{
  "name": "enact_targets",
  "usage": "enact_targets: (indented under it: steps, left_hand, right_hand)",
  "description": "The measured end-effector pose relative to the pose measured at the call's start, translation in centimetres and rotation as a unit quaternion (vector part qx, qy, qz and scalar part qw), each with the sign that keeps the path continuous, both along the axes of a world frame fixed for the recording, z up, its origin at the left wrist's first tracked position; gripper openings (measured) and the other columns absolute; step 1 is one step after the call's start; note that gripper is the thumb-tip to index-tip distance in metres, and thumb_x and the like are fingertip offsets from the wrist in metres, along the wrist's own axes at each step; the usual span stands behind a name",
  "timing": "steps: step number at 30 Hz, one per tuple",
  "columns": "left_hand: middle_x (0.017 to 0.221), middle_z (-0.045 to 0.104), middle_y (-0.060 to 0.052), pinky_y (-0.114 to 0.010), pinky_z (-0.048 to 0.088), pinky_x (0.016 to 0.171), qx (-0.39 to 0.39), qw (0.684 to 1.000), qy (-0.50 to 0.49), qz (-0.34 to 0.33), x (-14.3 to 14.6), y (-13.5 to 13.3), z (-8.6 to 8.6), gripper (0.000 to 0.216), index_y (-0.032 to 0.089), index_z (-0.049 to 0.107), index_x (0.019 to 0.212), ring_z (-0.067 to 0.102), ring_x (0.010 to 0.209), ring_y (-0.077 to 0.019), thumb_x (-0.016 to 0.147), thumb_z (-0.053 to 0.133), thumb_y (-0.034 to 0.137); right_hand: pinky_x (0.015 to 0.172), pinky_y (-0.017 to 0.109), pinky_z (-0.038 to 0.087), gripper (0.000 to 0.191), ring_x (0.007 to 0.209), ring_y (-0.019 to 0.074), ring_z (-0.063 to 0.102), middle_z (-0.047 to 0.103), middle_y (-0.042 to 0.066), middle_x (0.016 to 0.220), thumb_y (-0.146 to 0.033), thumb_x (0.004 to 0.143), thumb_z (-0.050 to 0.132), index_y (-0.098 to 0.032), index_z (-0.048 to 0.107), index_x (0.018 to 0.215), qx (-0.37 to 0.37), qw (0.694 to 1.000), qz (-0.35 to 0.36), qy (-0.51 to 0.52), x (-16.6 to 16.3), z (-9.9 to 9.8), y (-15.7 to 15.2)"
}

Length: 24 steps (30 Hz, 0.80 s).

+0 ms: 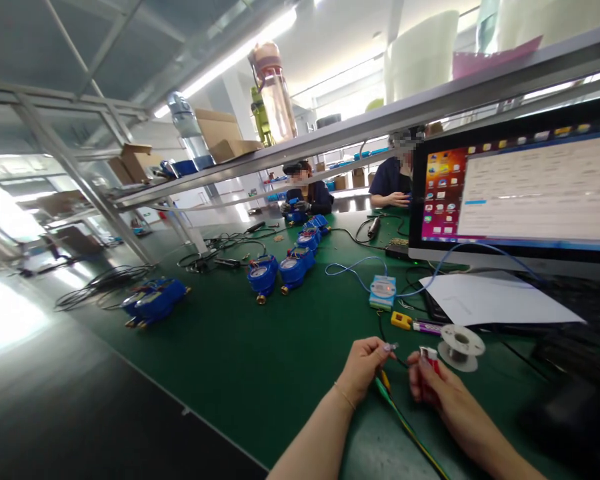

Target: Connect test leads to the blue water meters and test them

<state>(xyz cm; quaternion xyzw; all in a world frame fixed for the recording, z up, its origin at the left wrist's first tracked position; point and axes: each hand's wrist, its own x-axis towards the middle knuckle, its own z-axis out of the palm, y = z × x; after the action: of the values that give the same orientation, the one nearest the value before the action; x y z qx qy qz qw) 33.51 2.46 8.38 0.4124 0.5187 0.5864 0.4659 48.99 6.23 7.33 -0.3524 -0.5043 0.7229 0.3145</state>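
Observation:
Between the thumb and fingers of my left hand point(367, 365) is the end of a black cable point(381, 325), with a small clear tip showing. Close by on the right, my right hand point(437, 387) is closed around a red lighter point(431, 360), its metal top pointing up. Green and yellow leads point(405, 427) with clips run down from beneath my left hand. Behind the hands stands a white and light-blue module box point(383, 291) with a blue cable. A yellow block point(401, 321), a purple item point(427, 327) and a spool of wire point(461, 345) sit nearby.
Several blue water meters point(263, 275) stand on the green table point(220, 373), more at the left. A monitor point(520, 180), white paper point(500, 298) and dark keyboard fill the right. Overhead runs a shelf point(325, 133) with bottles. Two people work across the table.

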Motion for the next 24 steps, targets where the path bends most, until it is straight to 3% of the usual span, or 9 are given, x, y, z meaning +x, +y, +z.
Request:
enact_targets:
  steps: [6, 13, 24]
  left_hand:
    - [0.046, 0.038, 0.006, -0.025, 0.017, 0.049, -0.002, 1.0, -0.002, -0.011, -0.14, 0.14, -0.46, 0.051, 0.014, 0.06, 0.062, 0.03, 0.045, -0.0063, 0.062, 0.067, 0.065]
    - [0.047, 0.038, 0.006, -0.025, 0.017, 0.049, 0.0, 1.0, 0.006, -0.022, 0.03, 0.04, -0.58, 0.049, 0.014, 0.06, 0.062, 0.029, 0.046, -0.0065, 0.063, 0.067, 0.063]
    - [0.047, 0.038, 0.006, -0.025, 0.017, 0.049, -0.003, 0.999, 0.018, -0.047, 0.35, -0.34, -0.18, 0.05, 0.014, 0.06, 0.061, 0.029, 0.046, -0.0068, 0.065, 0.066, 0.063]
  right_hand:
    - [0.046, 0.023, 0.028, 0.055, 0.044, 0.0069, 0.034, 0.039, -0.008, 0.051, -0.07, 0.066, 0.064, -0.02, 0.049, 0.082, -0.07, 0.996, 0.022, 0.046, 0.12, -0.17, -0.01]
    - [0.039, 0.022, 0.019, 0.061, 0.034, 0.0043, 0.022, 0.029, -0.006, 0.04, -0.075, 0.075, 0.045, -0.018, 0.046, 0.054, -0.172, 0.98, 0.047, 0.089, 0.44, -0.54, 0.19]
    - [0.035, 0.02, 0.016, 0.062, 0.029, 0.0043, 0.018, 0.024, -0.007, 0.035, -0.069, 0.084, 0.029, -0.019, 0.036, 0.048, -0.18, 0.976, 0.099, 0.071, 0.23, 0.19, 0.28]
